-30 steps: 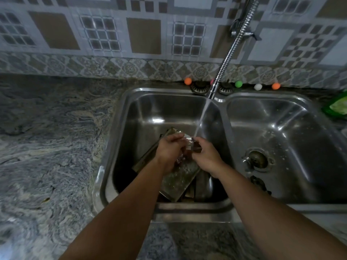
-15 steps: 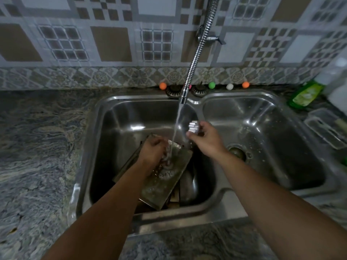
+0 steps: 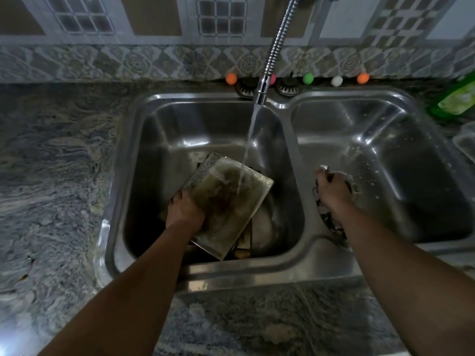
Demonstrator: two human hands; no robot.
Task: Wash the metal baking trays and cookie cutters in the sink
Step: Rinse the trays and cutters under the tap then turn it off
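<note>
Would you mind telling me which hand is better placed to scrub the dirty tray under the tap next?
The left hand: it already rests on the baking tray in the left basin under the running water. The right hand is over the right basin, holding something small.

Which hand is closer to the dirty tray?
Left. The left hand grips the dirty tray by its edge; the right hand is apart, over the right basin.

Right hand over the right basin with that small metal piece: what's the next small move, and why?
Probably set it down in the right basin: the right hand pinches a small pale metal cutter low over the drain, away from the water stream, while the left hand holds the dirty rectangular metal tray under it.
</note>
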